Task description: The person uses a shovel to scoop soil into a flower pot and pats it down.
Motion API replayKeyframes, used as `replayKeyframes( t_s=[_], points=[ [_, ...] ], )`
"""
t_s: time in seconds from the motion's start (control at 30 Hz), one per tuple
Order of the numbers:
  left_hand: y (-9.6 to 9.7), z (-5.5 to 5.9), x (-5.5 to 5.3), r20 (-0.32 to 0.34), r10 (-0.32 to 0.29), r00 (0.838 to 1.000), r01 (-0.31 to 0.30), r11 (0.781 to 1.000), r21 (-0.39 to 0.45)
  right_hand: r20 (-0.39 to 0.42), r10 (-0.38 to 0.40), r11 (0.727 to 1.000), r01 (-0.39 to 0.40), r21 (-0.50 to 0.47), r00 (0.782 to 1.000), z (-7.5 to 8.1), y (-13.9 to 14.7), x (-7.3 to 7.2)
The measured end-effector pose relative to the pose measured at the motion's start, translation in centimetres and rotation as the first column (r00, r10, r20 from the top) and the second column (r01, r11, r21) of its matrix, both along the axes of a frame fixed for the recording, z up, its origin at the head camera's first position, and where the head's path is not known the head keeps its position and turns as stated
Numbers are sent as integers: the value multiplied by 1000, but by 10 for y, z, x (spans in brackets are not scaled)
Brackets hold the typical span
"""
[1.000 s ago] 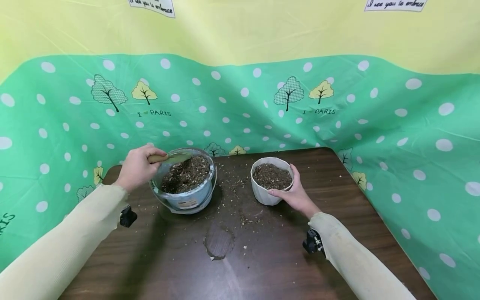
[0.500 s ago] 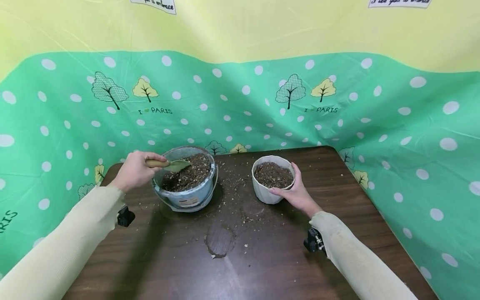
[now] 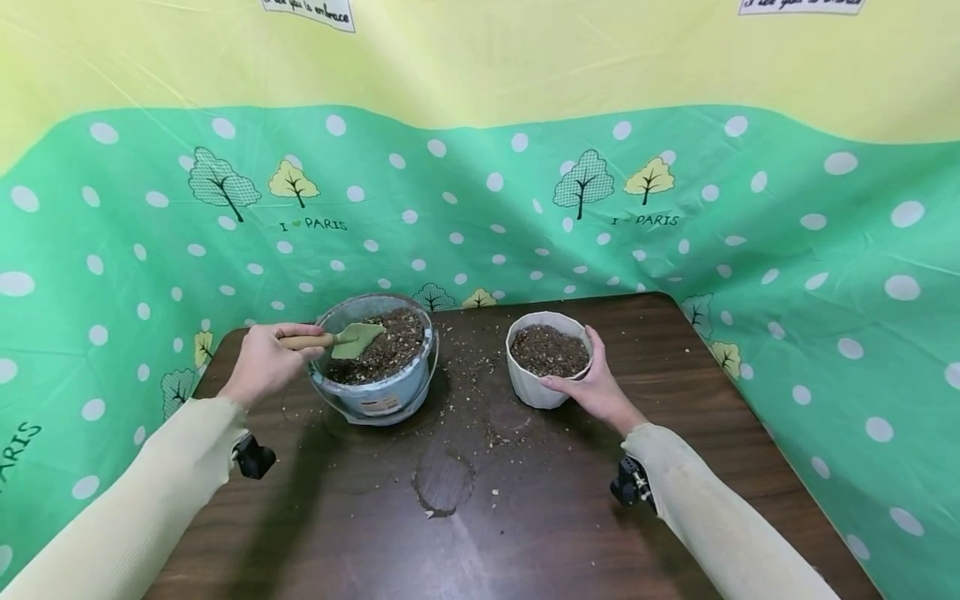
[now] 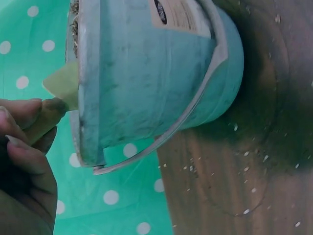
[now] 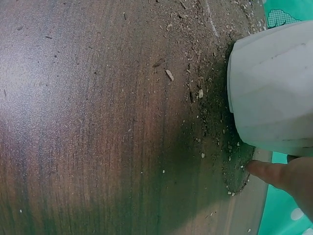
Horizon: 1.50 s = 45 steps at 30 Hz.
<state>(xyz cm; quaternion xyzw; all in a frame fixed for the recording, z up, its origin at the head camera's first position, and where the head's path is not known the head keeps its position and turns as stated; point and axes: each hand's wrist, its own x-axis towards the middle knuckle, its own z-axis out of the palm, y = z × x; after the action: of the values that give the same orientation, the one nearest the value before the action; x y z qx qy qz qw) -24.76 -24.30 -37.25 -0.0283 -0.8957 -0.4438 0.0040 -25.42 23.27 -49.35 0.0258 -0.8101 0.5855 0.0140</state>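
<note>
My left hand [image 3: 268, 360] grips the wooden handle of a small trowel [image 3: 358, 340] at the left rim of a blue bucket [image 3: 375, 395]. The trowel's green blade lies over the dark potting soil [image 3: 396, 337] inside, its flat face showing. In the left wrist view, the trowel's blade [image 4: 63, 84] reaches past the bucket's rim, with fingers curled round the handle. My right hand [image 3: 592, 387] holds a white flowerpot [image 3: 536, 390] by its right side, thumb at the near rim and fingers at the far side. Soil fills much of the pot.
Both containers stand on a dark wooden table [image 3: 517, 533]. Crumbs of soil [image 3: 468, 375] are scattered between them, and a ring-shaped soil mark [image 3: 442, 483] lies nearer the front. A green and yellow patterned cloth [image 3: 450, 192] hangs behind and at the sides.
My left hand has shifted down toward the near left, and the trowel's blade has turned to show its flat face over the soil. The right hand stays on the flowerpot.
</note>
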Motion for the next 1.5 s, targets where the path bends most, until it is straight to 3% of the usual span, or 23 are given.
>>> replayKeyframes(
  t_s=[0.1,0.3,0.57,0.73,0.87,1.0,1.17,1.37,1.5],
  points=[
    [-1,-4,3,-9,32,999,-32,999,25,-4,1,1000,-1,-1,1000,1,0,0],
    [-1,-9,7,-13,46,999,-46,999,-24,-8,6,1000,-7,-12,1000,2,1,0],
    [2,-10,8,74,64,995,-66,998,24,6,9,1000,-9,-20,1000,1,2,1],
    [6,-11,8,106,-4,994,-5,996,89,12,7,1000,-6,-17,1000,4,1,2],
    [13,-14,9,133,-34,991,10,984,179,24,17,999,-17,-33,1000,22,-6,10],
    [17,-18,11,151,36,988,-64,981,184,31,23,999,-22,-34,999,37,-12,18],
    [23,-25,12,154,118,981,-147,971,191,38,16,1000,-15,-19,999,39,-14,20],
    [25,-30,14,126,170,977,-198,948,250,47,10,1000,-9,-19,999,39,-13,21],
    [25,-32,15,82,180,980,-197,925,324,44,13,1000,-12,-17,999,40,-13,19]
  ],
)
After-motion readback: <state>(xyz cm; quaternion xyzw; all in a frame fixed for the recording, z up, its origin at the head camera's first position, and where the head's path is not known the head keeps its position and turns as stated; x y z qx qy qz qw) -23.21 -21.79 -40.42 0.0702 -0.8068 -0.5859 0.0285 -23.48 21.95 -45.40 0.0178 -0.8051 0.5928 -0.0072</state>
